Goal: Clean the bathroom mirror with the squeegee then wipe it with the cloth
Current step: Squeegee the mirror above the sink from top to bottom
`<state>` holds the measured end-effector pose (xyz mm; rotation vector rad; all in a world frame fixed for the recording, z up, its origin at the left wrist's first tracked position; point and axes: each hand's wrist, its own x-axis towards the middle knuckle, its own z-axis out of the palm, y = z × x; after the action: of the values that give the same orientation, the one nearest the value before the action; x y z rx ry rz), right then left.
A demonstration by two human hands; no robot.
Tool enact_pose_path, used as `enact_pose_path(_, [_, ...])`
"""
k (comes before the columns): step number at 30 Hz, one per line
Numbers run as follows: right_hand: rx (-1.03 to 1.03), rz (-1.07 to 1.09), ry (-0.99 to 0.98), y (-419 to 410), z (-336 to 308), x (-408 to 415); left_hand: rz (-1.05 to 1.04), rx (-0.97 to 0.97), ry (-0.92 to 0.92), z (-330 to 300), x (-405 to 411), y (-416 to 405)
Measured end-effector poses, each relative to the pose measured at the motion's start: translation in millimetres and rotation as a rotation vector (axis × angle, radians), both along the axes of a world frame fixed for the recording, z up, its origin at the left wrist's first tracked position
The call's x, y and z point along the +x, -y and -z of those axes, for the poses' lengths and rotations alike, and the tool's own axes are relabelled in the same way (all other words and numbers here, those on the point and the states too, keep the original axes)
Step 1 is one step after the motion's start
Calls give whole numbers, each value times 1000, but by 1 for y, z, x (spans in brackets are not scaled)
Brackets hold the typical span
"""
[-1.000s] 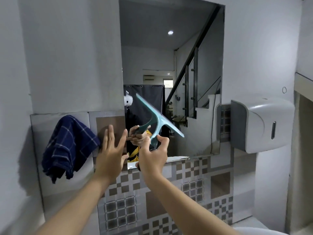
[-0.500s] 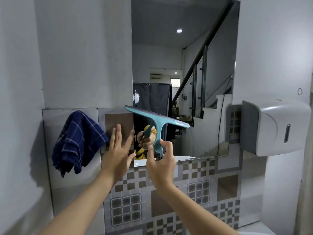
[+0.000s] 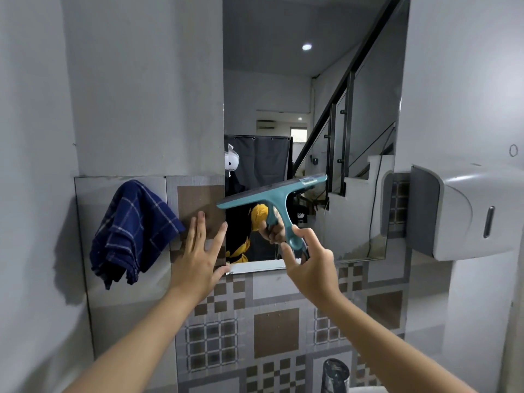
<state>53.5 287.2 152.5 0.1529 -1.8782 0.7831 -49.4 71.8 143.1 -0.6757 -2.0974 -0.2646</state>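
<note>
The tall frameless mirror hangs on the wall ahead and reflects a staircase. My right hand pinches the lower handle of a teal squeegee in front of the mirror's lower part; its blade slants up to the right. Whether the blade touches the glass is unclear. My left hand is flat with spread fingers on the tiled wall just left of the mirror's lower left corner. A dark blue checked cloth hangs on the wall to the left of that hand.
A white wall dispenser juts out to the right of the mirror. Patterned brown and grey tiles cover the wall below. The top of a dark tap shows at the bottom edge.
The squeegee has swung from a steep tilt to a flatter one, its blade's right end now higher. My view has moved closer to the mirror. My left hand stays flat on the wall.
</note>
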Motion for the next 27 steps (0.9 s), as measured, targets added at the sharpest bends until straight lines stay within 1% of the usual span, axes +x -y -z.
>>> enact_pose_path(4, [100, 24, 50, -24, -6, 5, -5, -43, -27, 4, -1, 5])
enact_pose_path(9, [176, 69, 65, -41, -14, 9, -18, -52, -41, 6, -1, 7])
enact_pose_path(16, [256, 116, 84, -68, -17, 11, -10, -47, -26, 6, -1, 7])
enact_pose_path(27, [326, 195, 99, -117, -17, 26, -8, -62, -23, 6, -2, 8])
